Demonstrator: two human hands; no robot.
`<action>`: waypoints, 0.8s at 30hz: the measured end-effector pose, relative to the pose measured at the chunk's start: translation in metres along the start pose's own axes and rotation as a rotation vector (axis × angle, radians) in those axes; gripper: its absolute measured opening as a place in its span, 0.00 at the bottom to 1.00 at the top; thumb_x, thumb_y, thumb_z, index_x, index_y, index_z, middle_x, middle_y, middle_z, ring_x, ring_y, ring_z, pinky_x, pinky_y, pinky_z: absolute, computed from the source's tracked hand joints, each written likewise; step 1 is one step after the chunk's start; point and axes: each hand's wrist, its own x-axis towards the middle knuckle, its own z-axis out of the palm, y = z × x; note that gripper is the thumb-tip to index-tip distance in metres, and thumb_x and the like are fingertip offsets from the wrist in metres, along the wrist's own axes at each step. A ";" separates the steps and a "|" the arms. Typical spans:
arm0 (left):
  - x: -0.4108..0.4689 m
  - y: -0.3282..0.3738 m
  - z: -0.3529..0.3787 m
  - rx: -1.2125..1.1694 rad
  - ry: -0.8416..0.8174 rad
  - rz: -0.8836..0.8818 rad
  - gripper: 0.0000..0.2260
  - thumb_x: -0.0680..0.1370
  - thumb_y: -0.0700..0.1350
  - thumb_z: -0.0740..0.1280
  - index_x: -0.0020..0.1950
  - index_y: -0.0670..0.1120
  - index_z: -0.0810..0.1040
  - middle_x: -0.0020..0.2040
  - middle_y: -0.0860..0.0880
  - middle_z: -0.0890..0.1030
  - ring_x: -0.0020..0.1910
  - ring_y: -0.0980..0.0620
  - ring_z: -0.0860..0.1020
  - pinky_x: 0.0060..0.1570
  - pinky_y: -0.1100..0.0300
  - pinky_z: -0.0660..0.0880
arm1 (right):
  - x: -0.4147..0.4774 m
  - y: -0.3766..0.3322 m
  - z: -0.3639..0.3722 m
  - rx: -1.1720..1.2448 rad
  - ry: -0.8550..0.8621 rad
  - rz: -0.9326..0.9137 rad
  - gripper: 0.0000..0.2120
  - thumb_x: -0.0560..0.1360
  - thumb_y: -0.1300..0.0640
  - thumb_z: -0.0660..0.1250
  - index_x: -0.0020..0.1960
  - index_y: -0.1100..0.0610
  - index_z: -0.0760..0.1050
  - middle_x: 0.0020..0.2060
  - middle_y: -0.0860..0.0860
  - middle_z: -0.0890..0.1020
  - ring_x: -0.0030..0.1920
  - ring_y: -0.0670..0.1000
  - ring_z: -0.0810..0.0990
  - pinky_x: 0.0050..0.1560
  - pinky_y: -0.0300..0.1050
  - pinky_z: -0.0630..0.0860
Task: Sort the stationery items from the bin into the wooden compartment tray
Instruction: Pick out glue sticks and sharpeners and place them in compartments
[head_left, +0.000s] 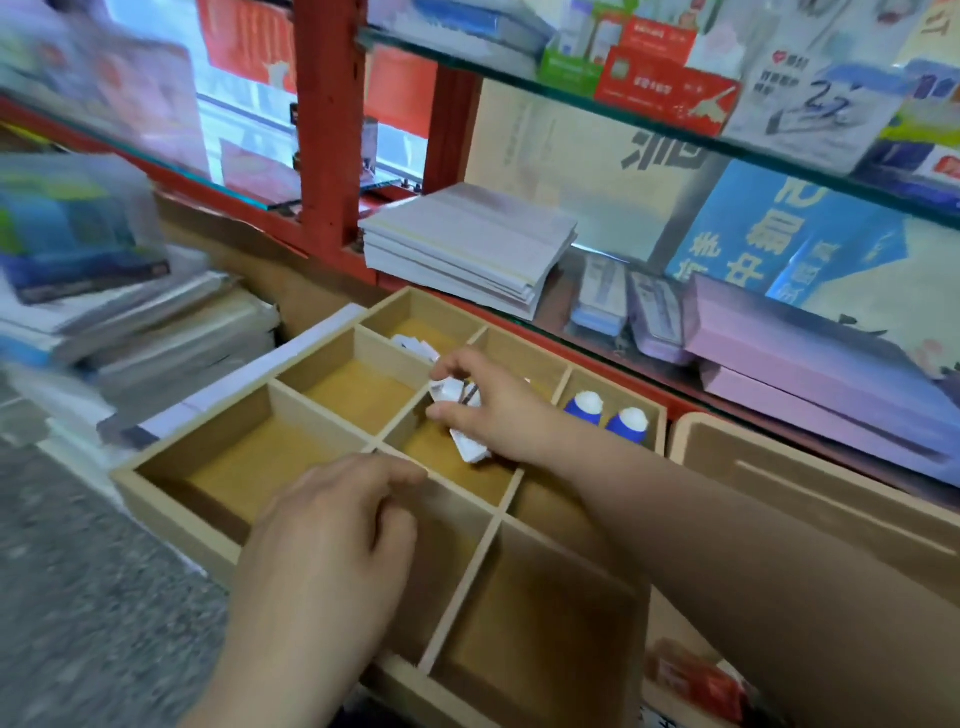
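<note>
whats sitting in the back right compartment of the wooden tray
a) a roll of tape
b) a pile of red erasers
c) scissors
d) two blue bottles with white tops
d: two blue bottles with white tops stand side by side in the back right compartment of the wooden tray, just right of the right hand, which pinches white packets.
</note>
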 end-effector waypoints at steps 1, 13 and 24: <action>0.001 0.000 -0.001 -0.001 -0.017 -0.005 0.13 0.70 0.36 0.64 0.42 0.56 0.78 0.35 0.67 0.69 0.33 0.60 0.68 0.42 0.58 0.66 | -0.001 0.002 0.000 -0.040 -0.009 -0.013 0.15 0.74 0.58 0.65 0.59 0.58 0.68 0.60 0.52 0.72 0.54 0.49 0.71 0.42 0.34 0.63; 0.000 -0.002 0.005 0.041 -0.089 0.091 0.12 0.69 0.38 0.62 0.42 0.55 0.80 0.35 0.67 0.70 0.35 0.59 0.71 0.34 0.69 0.63 | -0.012 -0.003 0.000 0.017 0.009 0.009 0.18 0.71 0.61 0.68 0.57 0.53 0.67 0.39 0.38 0.68 0.36 0.40 0.70 0.41 0.36 0.72; -0.002 0.002 0.012 0.091 -0.202 0.092 0.12 0.77 0.49 0.58 0.57 0.60 0.75 0.56 0.64 0.76 0.59 0.61 0.71 0.62 0.65 0.61 | 0.010 0.023 -0.046 -0.155 0.117 0.222 0.22 0.71 0.60 0.69 0.63 0.56 0.70 0.61 0.52 0.75 0.53 0.48 0.74 0.50 0.39 0.69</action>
